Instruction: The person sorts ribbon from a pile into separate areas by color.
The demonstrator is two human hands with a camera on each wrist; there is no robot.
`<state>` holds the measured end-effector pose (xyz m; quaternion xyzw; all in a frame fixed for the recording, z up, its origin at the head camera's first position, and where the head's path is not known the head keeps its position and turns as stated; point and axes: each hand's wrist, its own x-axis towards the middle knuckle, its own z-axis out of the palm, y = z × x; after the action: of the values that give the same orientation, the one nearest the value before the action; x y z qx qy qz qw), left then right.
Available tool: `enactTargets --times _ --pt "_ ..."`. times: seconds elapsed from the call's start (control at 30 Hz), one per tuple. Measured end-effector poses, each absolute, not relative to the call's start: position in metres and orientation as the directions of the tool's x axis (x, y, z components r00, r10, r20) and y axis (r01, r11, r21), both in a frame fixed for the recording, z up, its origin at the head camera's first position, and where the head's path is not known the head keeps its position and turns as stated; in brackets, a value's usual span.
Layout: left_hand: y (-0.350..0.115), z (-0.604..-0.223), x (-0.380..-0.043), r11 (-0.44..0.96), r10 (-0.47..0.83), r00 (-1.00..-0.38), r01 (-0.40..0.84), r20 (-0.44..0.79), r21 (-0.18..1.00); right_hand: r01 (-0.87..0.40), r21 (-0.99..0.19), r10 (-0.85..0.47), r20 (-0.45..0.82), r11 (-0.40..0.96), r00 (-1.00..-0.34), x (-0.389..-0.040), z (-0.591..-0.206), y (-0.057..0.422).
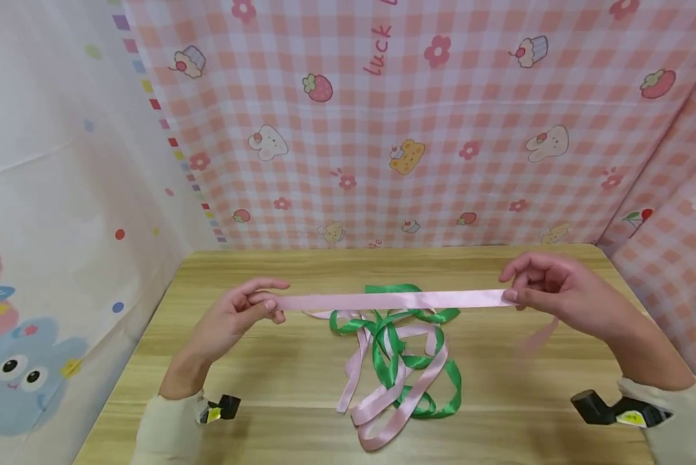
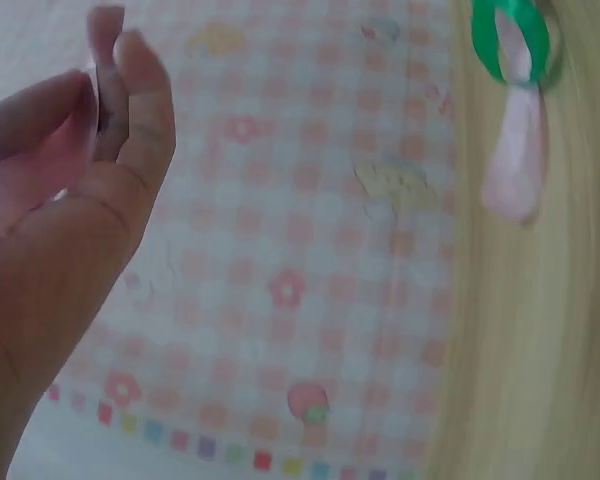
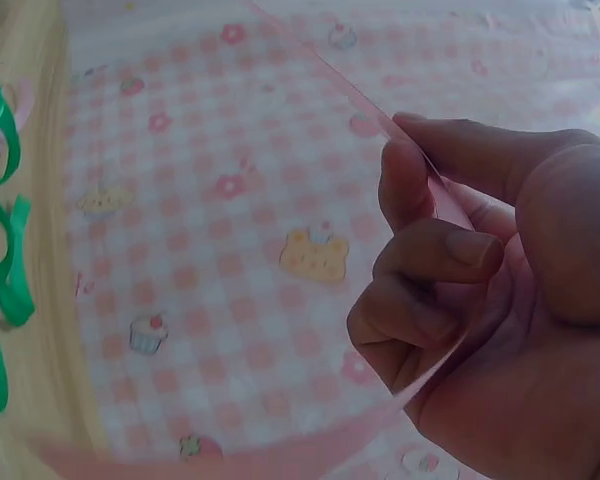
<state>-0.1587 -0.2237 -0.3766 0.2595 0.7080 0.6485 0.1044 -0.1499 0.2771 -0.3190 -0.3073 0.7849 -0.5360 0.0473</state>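
A pink satin ribbon (image 1: 383,301) is stretched flat and nearly level between the two hands, above the table. My left hand (image 1: 232,316) pinches its left end between thumb and fingers. On the other side my right hand (image 1: 563,290) pinches the ribbon between thumb and forefinger, the other fingers curled. Past the right hand a loose tail of pink ribbon (image 3: 280,455) hangs down, blurred. Below the taut stretch, a tangled green ribbon (image 1: 385,361) lies in loops on the table, mixed with more pink ribbon (image 1: 403,413).
The wooden table (image 1: 266,387) has its far edge against a pink checked curtain (image 1: 354,129) with cartoon prints. A white printed cloth (image 1: 63,194) hangs at the left, and another checked cloth (image 1: 673,245) at the right. Dark wrist cameras (image 1: 594,408) sit at both cuffs.
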Motion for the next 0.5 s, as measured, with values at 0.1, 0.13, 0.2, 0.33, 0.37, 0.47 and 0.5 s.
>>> enactTargets --times 0.1,0.13,0.2,0.33,0.37,0.47,0.5 --pt "-0.239 -0.382 -0.16 0.015 0.503 -0.848 0.203 0.169 0.979 -0.421 -0.873 -0.548 0.233 0.246 -0.803 -0.151 -0.328 0.291" --pt "-0.243 -0.383 -0.16 0.022 0.485 -0.86 0.193 0.158 0.981 -0.419 -0.876 -0.557 0.23 0.238 -0.798 -0.152 -0.331 0.296" --pt "-0.251 -0.385 -0.16 0.04 0.446 -0.885 0.172 0.137 0.984 -0.402 -0.893 -0.586 0.218 0.203 -0.78 -0.154 -0.336 0.306" --pt "-0.269 -0.389 -0.162 0.038 0.458 -0.88 0.162 0.127 0.986 -0.346 -0.932 -0.659 0.192 0.11 -0.727 -0.159 -0.348 0.328" --pt "-0.274 -0.39 -0.163 0.034 0.475 -0.871 0.162 0.127 0.986 -0.321 -0.943 -0.671 0.179 0.092 -0.72 -0.16 -0.351 0.333" --pt "-0.288 -0.394 -0.165 0.039 0.5 -0.86 0.14 0.102 0.989 -0.268 -0.961 -0.682 0.154 0.063 -0.715 -0.164 -0.359 0.351" --pt "-0.293 -0.396 -0.166 0.043 0.497 -0.863 0.129 0.091 0.991 -0.261 -0.963 -0.678 0.151 0.062 -0.719 -0.165 -0.362 0.356"
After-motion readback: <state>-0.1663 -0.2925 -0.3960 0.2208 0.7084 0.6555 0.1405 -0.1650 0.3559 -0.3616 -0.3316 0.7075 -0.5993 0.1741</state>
